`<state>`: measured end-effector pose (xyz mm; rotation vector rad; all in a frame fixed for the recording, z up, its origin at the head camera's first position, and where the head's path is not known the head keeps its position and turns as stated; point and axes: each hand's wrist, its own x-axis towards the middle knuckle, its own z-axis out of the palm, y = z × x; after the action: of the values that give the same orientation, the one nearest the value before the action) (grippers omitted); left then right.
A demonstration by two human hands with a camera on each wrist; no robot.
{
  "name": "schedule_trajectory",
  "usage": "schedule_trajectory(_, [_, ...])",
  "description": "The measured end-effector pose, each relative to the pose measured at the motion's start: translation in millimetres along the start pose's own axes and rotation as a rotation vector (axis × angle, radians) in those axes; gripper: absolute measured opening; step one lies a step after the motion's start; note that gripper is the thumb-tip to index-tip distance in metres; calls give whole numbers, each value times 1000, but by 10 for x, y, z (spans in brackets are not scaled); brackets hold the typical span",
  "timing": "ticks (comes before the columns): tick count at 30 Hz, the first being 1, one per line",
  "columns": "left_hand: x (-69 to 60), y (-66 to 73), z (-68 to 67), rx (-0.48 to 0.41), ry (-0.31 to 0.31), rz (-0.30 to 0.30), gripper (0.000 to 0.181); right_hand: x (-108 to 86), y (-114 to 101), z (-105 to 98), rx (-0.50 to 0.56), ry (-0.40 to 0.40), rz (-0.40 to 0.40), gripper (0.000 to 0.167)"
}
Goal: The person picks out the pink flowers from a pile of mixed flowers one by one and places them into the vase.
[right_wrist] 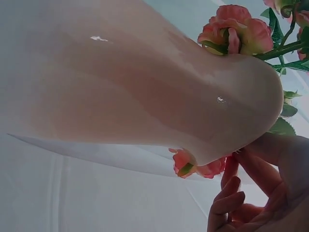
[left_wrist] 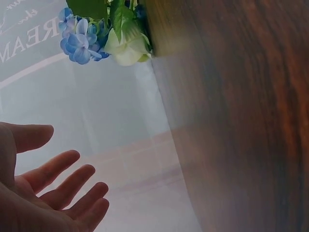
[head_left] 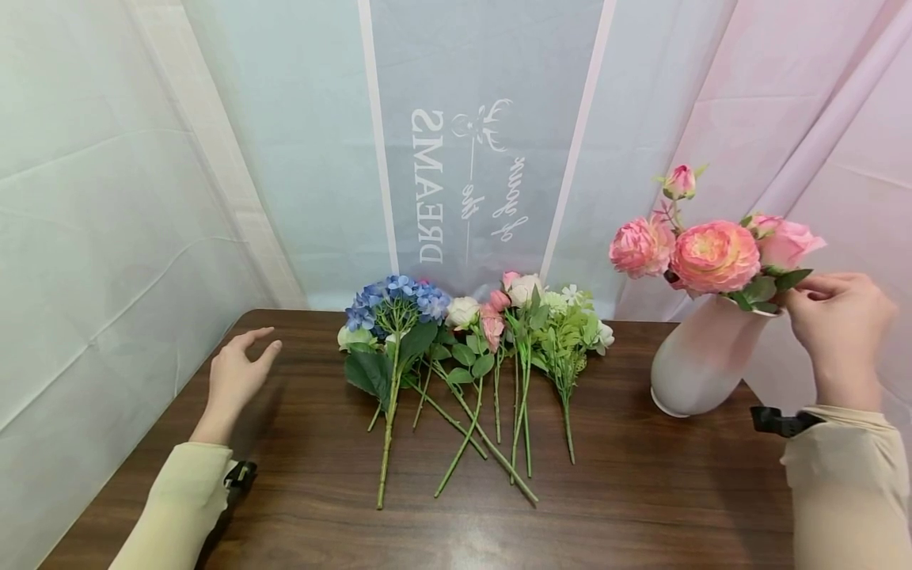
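Note:
A white-and-pink vase (head_left: 701,360) stands at the right of the table in the head view, leaning in the picture. Several pink flowers (head_left: 716,255) and green leaves rise from its mouth. My right hand (head_left: 841,328) is at the vase's rim, thumb and finger pinching its edge beside a leaf; the right wrist view shows the fingertips (right_wrist: 236,153) there. My left hand (head_left: 238,380) hovers over the table's left side, fingers spread, holding nothing. Closest to it lies a blue hydrangea (head_left: 399,305) with a long stem and large dark leaves.
Right of the hydrangea lie white roses (head_left: 463,311), pink blooms (head_left: 492,326) and a green leafy spray (head_left: 566,340), some stems crossing toward the front of the brown wooden table (head_left: 313,491). A printed cloth backdrop (head_left: 484,47) hangs behind, with pale curtains on both sides.

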<state>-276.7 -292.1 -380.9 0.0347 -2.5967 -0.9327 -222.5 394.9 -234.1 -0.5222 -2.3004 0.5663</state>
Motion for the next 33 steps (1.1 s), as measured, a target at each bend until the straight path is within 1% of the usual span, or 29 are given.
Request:
schedule_trajectory(3, [-11,10,2,1,4,2,45,-1,7,3,-13,3,-20,31])
schedule_trajectory(10, [-6,3,8,-1,1,5,45,-57,-25,20,-58,-40,-10,31])
schedule_trajectory(12, [-3,0,8,-1,1,6,45,-70,-29,25,-56,-34,-28,32])
schedule_trajectory(17, [6,-11,14,-3,0,13,46,-96,-12,37,-19,-28,-25,35])
schedule_trajectory(22, [14,5,10,0,-4,15,45,-104,-4,47,1,-45,20,38])
schedule_trajectory(24, [19,18,8,-2,-5,13,45,-107,-10,52,3,-57,73,41])
schedule_trajectory(26, [28,38,7,-8,-3,11,46,-109,-15,57,9,-52,132,43])
schedule_trajectory(29, [57,87,20,-25,7,13,45,-122,-29,53,33,-10,205,44])
schedule_trajectory(31, [80,130,38,-37,15,16,44,-138,-46,45,71,36,219,42])
schedule_trajectory(33, [106,184,65,-48,23,18,43,-164,-77,39,134,96,214,39])
